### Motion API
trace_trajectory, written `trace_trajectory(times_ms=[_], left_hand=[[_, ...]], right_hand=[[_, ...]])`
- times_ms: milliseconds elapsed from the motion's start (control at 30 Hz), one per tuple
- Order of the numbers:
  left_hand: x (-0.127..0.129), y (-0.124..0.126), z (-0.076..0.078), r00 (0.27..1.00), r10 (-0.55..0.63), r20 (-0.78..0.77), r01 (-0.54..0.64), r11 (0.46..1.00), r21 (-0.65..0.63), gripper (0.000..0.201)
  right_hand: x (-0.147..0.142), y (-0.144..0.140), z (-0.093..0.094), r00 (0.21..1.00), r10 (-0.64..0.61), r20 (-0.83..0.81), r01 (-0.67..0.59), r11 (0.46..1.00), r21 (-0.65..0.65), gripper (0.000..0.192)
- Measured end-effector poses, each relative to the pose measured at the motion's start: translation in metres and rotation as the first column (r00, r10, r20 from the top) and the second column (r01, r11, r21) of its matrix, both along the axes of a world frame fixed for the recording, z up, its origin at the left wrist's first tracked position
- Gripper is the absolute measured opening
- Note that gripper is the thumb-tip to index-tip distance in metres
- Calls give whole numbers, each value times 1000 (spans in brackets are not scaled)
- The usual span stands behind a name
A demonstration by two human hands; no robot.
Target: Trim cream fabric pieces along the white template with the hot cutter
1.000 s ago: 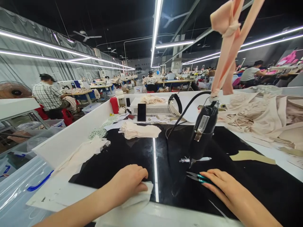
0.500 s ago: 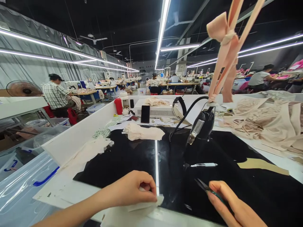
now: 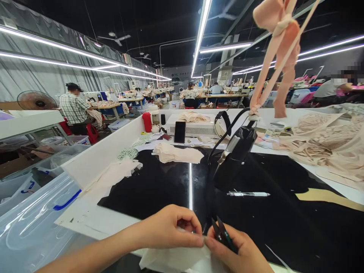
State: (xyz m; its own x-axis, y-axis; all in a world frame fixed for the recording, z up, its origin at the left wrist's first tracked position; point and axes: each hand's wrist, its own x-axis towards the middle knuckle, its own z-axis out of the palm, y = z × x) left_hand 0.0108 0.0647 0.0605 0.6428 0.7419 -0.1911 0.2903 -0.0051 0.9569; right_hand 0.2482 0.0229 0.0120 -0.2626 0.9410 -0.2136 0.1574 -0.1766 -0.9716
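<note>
At the front edge of the table, my left hand [image 3: 170, 229] is closed in a pinch on a pale cream piece of fabric [image 3: 170, 258] that hangs below it. Thread snips [image 3: 223, 234] with dark pointed blades lie in my right hand [image 3: 237, 248], blades upward. The thumb and fingertip of that hand meet at the fabric's edge, right beside my left fingertips. Whatever is pinched between the two hands is too small to make out. A white pen [image 3: 248, 194] lies on the black table surface [image 3: 159, 189] beyond them.
A black device [image 3: 236, 155], hung by knotted pink fabric strips [image 3: 280, 49], stands over the table's middle. Cream fabric pieces [image 3: 178, 153] lie behind, with a phone [image 3: 180, 132]. A fabric heap [image 3: 335, 140] fills the right. One person [image 3: 74, 104] sits at left.
My right hand has moved left with the snips and now meets my left hand at the fabric. The snips now point upward. The view has shifted slightly.
</note>
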Motion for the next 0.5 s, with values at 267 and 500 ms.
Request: trace_trajectory(times_ms=[267,500], left_hand=[[-6,-1,1,994,43,-100,-57,989,-139,48],[-7,-7,5,992,121,-32,-125,963,-239,42]], right_hand=[[-10,-14,17,983,-137,-119,127,988,-85,76],[-15,-19,14,962,-213,-170,185,968,-170,77]])
